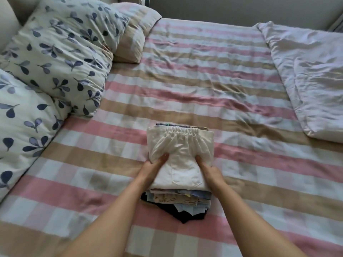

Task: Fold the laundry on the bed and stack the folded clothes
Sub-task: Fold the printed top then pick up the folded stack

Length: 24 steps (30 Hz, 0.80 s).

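Head view: white shorts (182, 154) between left fingers (162, 160) and right fingers (201, 162)

A stack of folded mixed-fabric clothes (178, 199) sits on the pink, tan and white checked bed (185, 80), in the middle and near. Folded white elastic-waisted shorts (182, 151) lie on top, the left hand (154, 168) gripping their left side and the right hand (211, 173) their right. A rumpled leaf-print duvet (55, 58) lies along the left, a checked pillow (133, 38) just beside its far end, and a crumpled pale quilt (311, 76) at the far right.
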Tool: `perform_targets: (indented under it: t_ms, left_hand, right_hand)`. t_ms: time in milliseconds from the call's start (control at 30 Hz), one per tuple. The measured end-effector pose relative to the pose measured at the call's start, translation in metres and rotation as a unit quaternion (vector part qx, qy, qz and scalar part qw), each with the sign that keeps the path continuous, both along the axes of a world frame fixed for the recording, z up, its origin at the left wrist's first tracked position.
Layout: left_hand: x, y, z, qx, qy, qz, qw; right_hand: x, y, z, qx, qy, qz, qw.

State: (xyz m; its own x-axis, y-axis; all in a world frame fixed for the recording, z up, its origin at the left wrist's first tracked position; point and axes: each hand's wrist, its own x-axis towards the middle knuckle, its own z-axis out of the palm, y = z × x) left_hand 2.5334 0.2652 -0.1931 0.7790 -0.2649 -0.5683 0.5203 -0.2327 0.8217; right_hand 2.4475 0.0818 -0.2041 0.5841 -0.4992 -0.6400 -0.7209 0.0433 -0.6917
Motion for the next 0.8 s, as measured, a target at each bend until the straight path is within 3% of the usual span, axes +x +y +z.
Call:
perform_targets:
  t_ms: [267,533,800]
  left_hand:
    - [-0.079,0.020,0.034,-0.013,0.040,-0.017,0.999]
    - [-0.240,0.066,0.050,-0.019,0.181,-0.024,0.983]
    - [-0.344,0.050,0.086,-0.014,0.133,-0.119,0.984]
  right_hand:
    - [-0.083,0.031,0.027,0.055,-0.020,-0.045,0.997]
    - [-0.257,0.082,0.051,0.051,0.017,-0.088,0.995]
    - [-0.386,0.085,0.079,0.052,0.036,-0.169,0.984]
